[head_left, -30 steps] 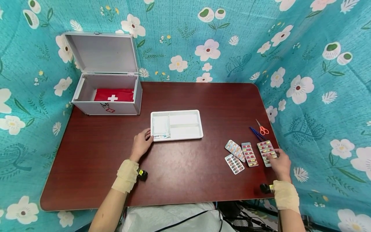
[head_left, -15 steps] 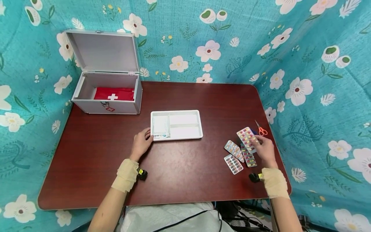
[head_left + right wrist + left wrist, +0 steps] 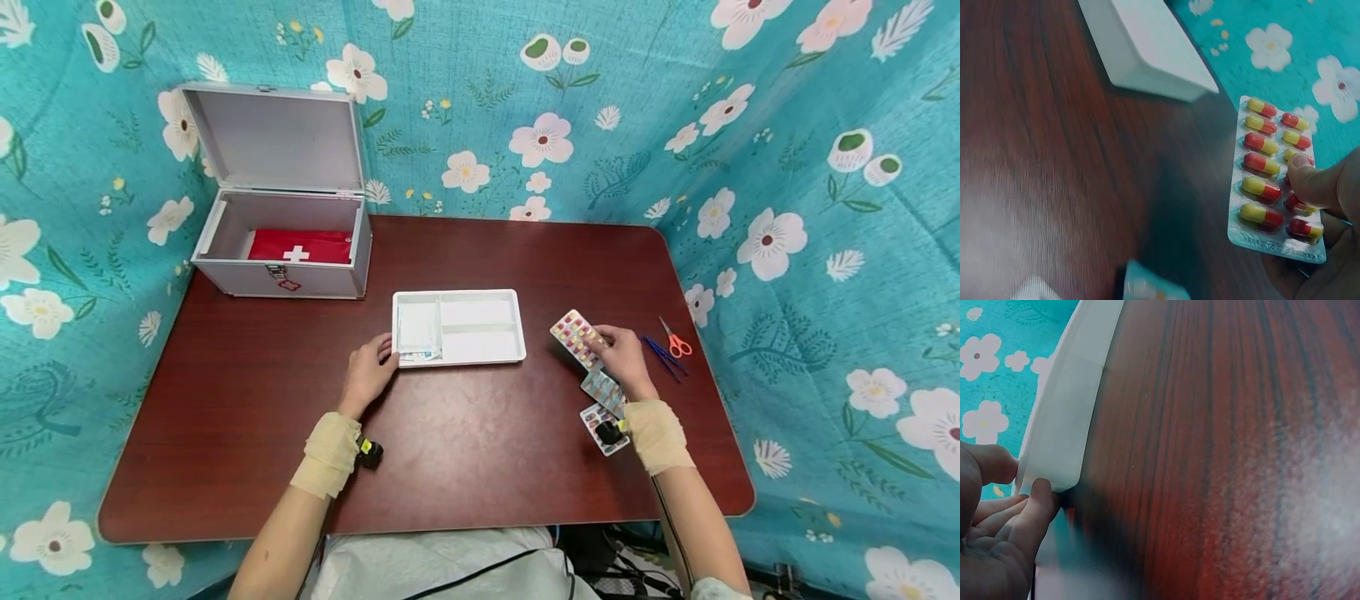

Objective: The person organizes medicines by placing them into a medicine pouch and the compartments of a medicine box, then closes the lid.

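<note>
Capsule pack (aloft) nearer the tray

Teal cloth (white-flowered) around reddish-brown table

Even Brightness Above, Glare and Shadow Below

I see flat, even brightness across the head view, the blue curtain clear, and a pale sheen over the near middle of the table. In the left wrist view that sheen flares almost white at the right — and a smudged shadow spreads below the white tray. The right wrist view is dimmer: capsule pack crisp, second pack blurred at the bottom edge, soft shadow nearby.
</note>
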The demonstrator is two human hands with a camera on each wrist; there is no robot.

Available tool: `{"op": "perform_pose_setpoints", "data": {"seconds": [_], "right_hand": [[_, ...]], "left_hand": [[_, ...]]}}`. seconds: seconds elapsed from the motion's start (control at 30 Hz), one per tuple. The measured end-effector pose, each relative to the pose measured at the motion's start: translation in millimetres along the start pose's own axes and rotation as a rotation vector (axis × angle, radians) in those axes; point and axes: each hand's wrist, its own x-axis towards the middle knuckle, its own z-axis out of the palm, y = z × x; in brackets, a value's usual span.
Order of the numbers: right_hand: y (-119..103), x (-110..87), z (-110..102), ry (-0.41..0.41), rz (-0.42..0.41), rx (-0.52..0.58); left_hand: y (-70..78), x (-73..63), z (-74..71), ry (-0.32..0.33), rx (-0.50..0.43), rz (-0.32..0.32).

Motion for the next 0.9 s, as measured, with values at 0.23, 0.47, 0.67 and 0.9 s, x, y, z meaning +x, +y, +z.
{"op": "perform_pose_setpoints", "data": {"seconds": [0.23,0.47,0.67,0.9], "right_hand": [[-24,13.8,26,-0.081,-0.073,-0.050],[-47,22.6,49,-0.133,-0.142,-0.121],[-60,27.0,71,-0.187,-0.164,-0.162],[-73,32.1,94,-0.245,-0.278,-0.246]], "left_hand": [[2.3,-0.1,0.4,-0.012,0.002,-0.019],[2.6,0.2,0.0,-0.004,-0.005,-0.025],[2.7,-0.3,-0.3,-0.006,-0.014,-0.023],[3.0,-0.6,0.0,-0.001,-0.021,-0.026]]}}
